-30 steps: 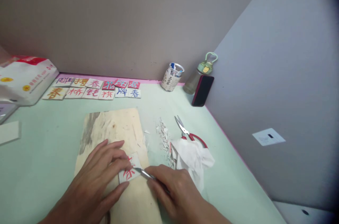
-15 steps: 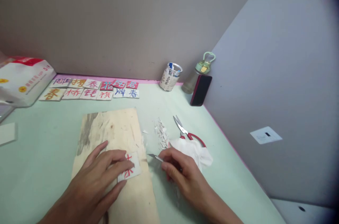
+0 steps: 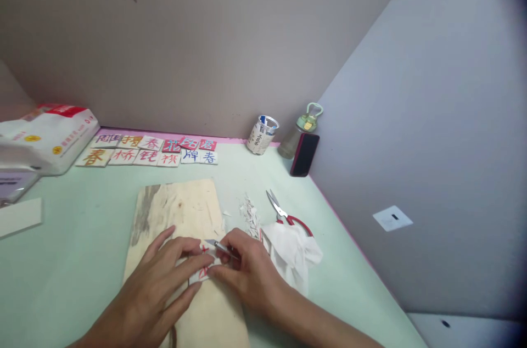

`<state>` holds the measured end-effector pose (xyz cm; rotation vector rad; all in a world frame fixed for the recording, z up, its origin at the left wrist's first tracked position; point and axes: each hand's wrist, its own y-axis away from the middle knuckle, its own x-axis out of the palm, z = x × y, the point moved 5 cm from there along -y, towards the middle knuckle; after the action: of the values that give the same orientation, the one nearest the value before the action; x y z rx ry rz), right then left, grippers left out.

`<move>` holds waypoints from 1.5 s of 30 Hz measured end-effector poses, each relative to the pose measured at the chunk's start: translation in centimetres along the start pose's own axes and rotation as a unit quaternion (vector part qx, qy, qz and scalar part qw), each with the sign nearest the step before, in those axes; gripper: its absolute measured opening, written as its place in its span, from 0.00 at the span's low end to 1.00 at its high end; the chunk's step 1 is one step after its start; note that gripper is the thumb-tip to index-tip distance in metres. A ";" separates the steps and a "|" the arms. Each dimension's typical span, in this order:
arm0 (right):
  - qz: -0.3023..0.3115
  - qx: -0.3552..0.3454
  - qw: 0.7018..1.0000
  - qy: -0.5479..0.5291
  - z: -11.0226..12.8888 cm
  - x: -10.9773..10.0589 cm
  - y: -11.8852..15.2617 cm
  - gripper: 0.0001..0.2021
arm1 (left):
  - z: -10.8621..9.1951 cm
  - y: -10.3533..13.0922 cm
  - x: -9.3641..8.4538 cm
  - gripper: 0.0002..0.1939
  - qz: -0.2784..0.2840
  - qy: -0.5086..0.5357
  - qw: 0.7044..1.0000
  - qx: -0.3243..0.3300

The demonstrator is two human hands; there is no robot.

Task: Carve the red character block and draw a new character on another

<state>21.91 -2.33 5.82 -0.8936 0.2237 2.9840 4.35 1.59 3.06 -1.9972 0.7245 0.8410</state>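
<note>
Where the tile lies: on the near half of the wooden board, red-marked face up.
Left hand: fingers spread, tips holding the tile down.
Right hand: pinching the knife, blade at the tile's far edge; contact cannot be told.
Scissors: on the worktop, right of the board, beside a white cloth.
Shavings: just right of the board.

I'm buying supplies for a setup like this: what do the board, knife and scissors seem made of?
Board: wood, apparently unvarnished, from its knot, pale matte face and grey streak.
Knife: probably metal where visible, given its silvery shine.
Scissors: likely steel blades, from their silvery gloss; handles red, perhaps plastic or coated metal.
</note>
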 end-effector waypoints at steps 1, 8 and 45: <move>-0.005 -0.006 1.000 0.013 0.0 0.1 -0.1 0.13 | 0.1 0.1 0.0 0.24 -0.002 0.000 1.000 0.003; -0.019 -0.027 0.998 0.054 0.1 0.4 -0.2 0.10 | 0.2 0.1 0.0 0.24 -0.002 0.011 1.000 -0.001; -0.007 -0.088 0.995 0.049 -2.5 -4.6 1.6 0.13 | 1.3 2.3 1.5 0.21 -0.026 0.019 0.992 -0.118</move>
<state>27.03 -4.20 6.52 -1.0556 -0.0463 2.9856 3.21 1.29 0.29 -2.2372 0.6143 0.8952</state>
